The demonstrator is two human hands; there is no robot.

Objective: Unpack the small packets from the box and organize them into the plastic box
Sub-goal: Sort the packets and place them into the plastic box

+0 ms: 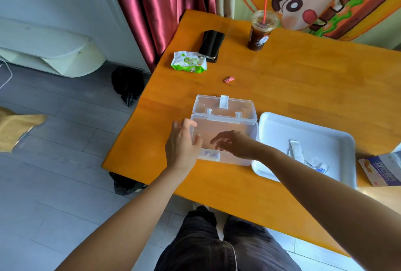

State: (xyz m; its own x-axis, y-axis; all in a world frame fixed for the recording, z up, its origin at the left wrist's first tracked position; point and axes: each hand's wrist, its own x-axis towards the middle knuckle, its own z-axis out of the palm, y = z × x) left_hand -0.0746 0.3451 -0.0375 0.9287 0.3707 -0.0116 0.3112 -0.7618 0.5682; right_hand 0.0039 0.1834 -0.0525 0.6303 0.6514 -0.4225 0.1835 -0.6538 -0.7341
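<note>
A clear plastic box (225, 128) stands on the orange table with its hinged lid (223, 105) open and tipped back. My left hand (183, 142) grips the box's left wall, thumb on the rim. Inside the box my right hand (234, 143) hovers with fingers spread and holds nothing that I can see. A white packet (209, 155) lies at the box's near left corner. To the right, a white foam tray (303, 127) holds a few small packets (297, 151). The purple cardboard box (378, 169) lies at the far right edge.
Further back on the table are an iced drink cup with a red straw (261, 29), a black phone (211, 44), a green wet-wipes pack (188, 62) and a small pink wrapper (229, 80). The table's left edge drops to a grey floor with a black bag (128, 84).
</note>
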